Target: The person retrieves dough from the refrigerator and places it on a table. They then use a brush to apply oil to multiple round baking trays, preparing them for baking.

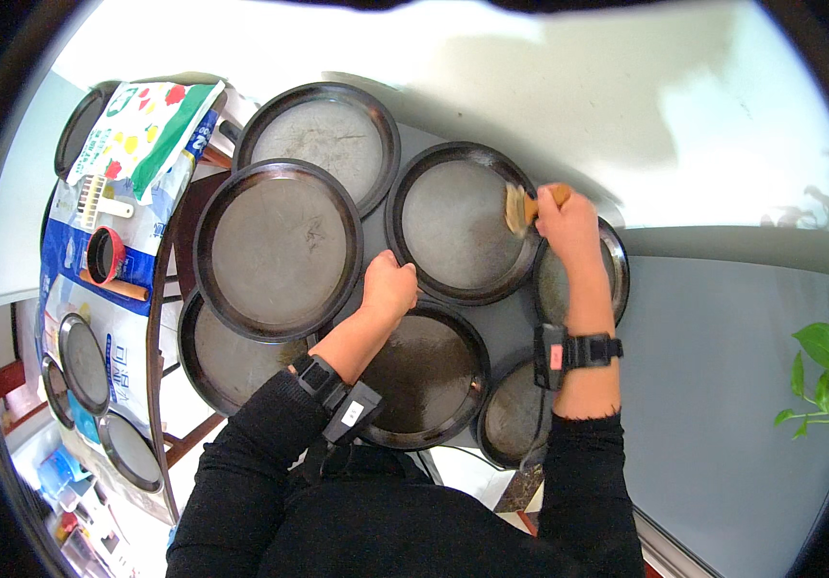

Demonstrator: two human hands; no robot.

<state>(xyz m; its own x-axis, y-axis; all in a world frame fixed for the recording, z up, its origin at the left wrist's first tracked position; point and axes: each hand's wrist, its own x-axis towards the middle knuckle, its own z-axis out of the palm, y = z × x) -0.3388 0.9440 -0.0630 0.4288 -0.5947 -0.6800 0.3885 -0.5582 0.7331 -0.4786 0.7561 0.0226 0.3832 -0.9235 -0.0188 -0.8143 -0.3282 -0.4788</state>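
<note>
My right hand grips the wooden handle of a pastry brush, whose bristles are over the right side of a round dark metal pan. My left hand is closed at that pan's lower left rim; whether its fingers pinch the rim cannot be told. Below it lies another round pan with a glossy, wet-looking base. To the left, one pan rests overlapping a pan behind it and one in front. Smaller pans lie under my right forearm and nearer my body.
A side table at the left bears a printed bag, a white plastic scraper or comb, a red bowl, a wooden stick and small pans. A white wall stands behind the grey tabletop; a leafy plant hangs at right.
</note>
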